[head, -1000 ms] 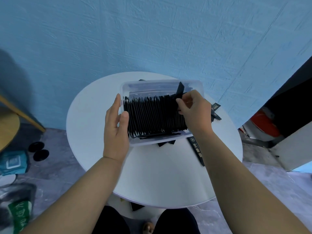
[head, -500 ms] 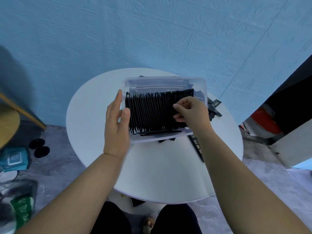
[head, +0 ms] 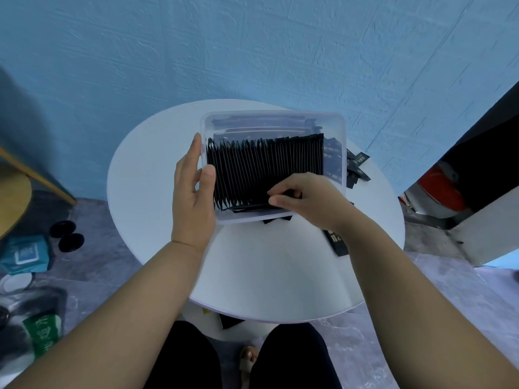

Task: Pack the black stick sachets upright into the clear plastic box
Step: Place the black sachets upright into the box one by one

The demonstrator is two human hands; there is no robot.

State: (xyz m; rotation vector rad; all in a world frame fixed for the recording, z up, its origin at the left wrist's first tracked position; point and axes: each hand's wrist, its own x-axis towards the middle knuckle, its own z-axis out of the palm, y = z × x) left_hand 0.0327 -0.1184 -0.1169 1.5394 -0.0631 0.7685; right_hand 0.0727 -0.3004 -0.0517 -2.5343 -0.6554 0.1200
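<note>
1. The black stick sachets [head: 266, 167] stand on edge in a tight row inside the clear rectangular plastic box [head: 272, 115] on the round white counter [head: 266, 262]. Loose black sachets [head: 358, 167] lie just right of the box.
2. The left hand [head: 193, 197] grips the box's left wall, thumb inside and fingers outside.
3. The right hand [head: 309, 200] pinches sachets at the row's near edge with curled fingers.
4. They look light, thin, floppy and slick — best pinched by one flat end and slid in while the row is braced.

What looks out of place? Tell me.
One sachet lies flat along the near wall of the clear box, not upright, at the fingers of the right hand. Loose sachets lie on the table right of the box.
</note>
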